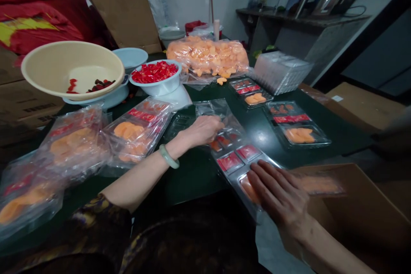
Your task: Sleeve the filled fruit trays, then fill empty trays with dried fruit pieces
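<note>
My left hand [202, 130], a pale green bangle on its wrist, is closed on the clear plastic bag [216, 109], its fingertips partly hidden. The clear plastic tray [237, 167] lies slanted, its far end at the bag and its near end past the table edge. In it are dark red pieces, two red packets [230, 161] and an orange piece [248, 188]. My right hand [279, 192] holds the tray's near end, fingers laid across the top and thumb hidden beneath. Left of my left hand lies an unfilled clear tray [178, 126].
Bagged trays [128, 132] lie on the left. Behind them stand a cream basin [73, 62] and a bowl of red packets [156, 72]. A bag of orange pieces [208, 53], stacked trays [281, 70] and filled trays [298, 126] are farther back. An open carton [353, 197] stands at right.
</note>
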`<state>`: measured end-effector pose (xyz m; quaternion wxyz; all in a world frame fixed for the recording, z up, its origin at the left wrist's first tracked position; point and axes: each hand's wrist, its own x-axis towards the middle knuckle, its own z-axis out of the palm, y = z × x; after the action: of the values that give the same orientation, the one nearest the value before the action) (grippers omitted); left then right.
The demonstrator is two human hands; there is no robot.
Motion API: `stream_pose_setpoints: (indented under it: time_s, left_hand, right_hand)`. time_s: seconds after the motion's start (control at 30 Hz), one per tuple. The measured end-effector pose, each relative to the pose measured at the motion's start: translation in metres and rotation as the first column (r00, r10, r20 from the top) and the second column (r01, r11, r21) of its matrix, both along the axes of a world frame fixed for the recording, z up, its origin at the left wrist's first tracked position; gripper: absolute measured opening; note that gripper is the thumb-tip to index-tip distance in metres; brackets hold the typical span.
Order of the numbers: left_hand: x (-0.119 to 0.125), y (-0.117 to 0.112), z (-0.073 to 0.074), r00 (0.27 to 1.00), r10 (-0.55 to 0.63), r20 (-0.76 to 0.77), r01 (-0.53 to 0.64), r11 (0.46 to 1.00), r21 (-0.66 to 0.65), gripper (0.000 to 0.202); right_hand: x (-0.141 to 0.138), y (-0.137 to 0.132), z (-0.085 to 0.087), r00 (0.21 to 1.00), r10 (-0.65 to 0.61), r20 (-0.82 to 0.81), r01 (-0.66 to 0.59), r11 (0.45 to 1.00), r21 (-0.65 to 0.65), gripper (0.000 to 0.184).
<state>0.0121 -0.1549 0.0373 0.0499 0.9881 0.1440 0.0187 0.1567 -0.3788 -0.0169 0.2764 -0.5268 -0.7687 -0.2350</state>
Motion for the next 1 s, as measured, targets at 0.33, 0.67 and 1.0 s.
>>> stream_pose_setpoints:
  time_s: [0.33, 0.67, 1.0]
  left_hand:
    - [-0.008, 0.011, -0.016, 0.970, 0.244, 0.004, -0.243, 0.965, 0.100, 0.022]
    - [0.001, 0.008, -0.037, 0.936, 0.353, -0.007, -0.350, 0.930, 0.109, 0.021]
    - [-0.003, 0.004, -0.070, 0.837, 0.542, 0.080, -0.547, 0.827, 0.131, 0.023]
  right_hand:
    - [0.005, 0.024, -0.019, 0.994, -0.102, 0.047, 0.102, 0.995, 0.000, 0.022]
    - [0.003, 0.050, -0.036, 0.994, -0.053, 0.094, 0.056, 0.998, -0.032, 0.022]
    - [0.032, 0.061, -0.003, 0.937, 0.070, -0.343, -0.286, 0.717, -0.635, 0.088]
